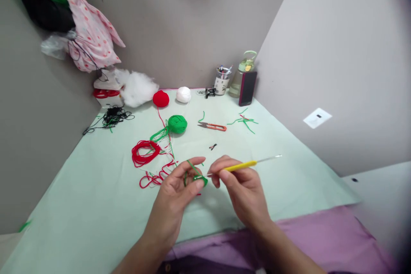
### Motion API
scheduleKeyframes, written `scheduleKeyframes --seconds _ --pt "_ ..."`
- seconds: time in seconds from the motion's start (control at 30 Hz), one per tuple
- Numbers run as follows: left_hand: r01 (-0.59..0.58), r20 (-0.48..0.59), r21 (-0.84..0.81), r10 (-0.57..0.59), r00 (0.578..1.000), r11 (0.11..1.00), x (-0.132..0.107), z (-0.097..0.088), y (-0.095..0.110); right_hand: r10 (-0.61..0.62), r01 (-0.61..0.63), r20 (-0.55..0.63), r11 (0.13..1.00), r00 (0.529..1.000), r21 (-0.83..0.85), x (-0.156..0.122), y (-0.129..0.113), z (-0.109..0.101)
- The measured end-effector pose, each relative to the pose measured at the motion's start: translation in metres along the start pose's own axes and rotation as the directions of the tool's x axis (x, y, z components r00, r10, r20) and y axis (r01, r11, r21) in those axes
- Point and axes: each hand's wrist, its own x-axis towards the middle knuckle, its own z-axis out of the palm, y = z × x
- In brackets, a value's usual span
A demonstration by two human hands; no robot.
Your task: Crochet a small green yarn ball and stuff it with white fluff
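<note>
My left hand pinches a small green crochet piece between thumb and fingers, with green yarn running over its raised index finger. In my right hand is a crochet hook with a yellow handle, held like a pencil. The hook's left metal tip reaches the green piece; its other metal end points out to the right. A strand leads from my left hand back toward the green yarn ball. Part of the crochet piece is hidden behind my left thumb.
Coiled red yarn lies left of my hands, black yarn farther left. Orange thread snips, a red ball and a white ball lie beyond. At the back stand a pen cup, a bottle and a phone.
</note>
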Motion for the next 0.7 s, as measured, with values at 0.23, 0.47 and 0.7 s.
scheduleKeyframes --seconds 0.23,0.47,0.7 --pt "-0.057 -0.012 0.188 0.060 0.998 0.980 -0.0049 0.0008 -0.0035 0.119 -0.115 -0.028 0.987 0.992 0.112 -0.0002 0.0105 -0.0008" --pt "-0.091 -0.024 0.209 0.098 0.995 0.974 -0.0033 -0.0016 -0.0001 0.196 -0.189 -0.018 0.963 0.980 0.191 0.0026 0.0078 -0.0013" --pt "-0.109 -0.047 0.336 0.132 0.990 0.935 -0.0050 0.0000 0.0032 0.118 -0.121 0.031 0.988 0.993 0.100 0.0002 0.0053 -0.0054"
